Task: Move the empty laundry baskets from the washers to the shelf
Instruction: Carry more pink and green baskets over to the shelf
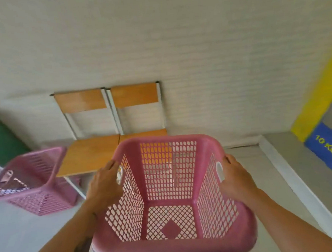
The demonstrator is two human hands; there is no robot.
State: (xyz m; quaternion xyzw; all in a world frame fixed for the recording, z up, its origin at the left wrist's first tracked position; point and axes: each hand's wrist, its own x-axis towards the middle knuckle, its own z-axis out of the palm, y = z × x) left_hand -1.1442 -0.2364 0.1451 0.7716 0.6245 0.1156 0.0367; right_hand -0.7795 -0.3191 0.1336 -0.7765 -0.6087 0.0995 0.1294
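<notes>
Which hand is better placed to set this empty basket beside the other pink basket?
Left. The left hand grips the held basket on the side facing the other pink basket; the right hand holds the far side.

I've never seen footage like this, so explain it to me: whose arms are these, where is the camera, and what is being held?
The one picture comes from a wide-angle camera worn on a person's head, looking forward and down, so the arms are the wearer's own. The left hand and right hand each have a grip on a side of an empty pink basket, carrying it in the air. Ahead, two wooden chairs stand side by side against a pale wall. A second pink basket, blurred, sits at left with something inside.
</notes>
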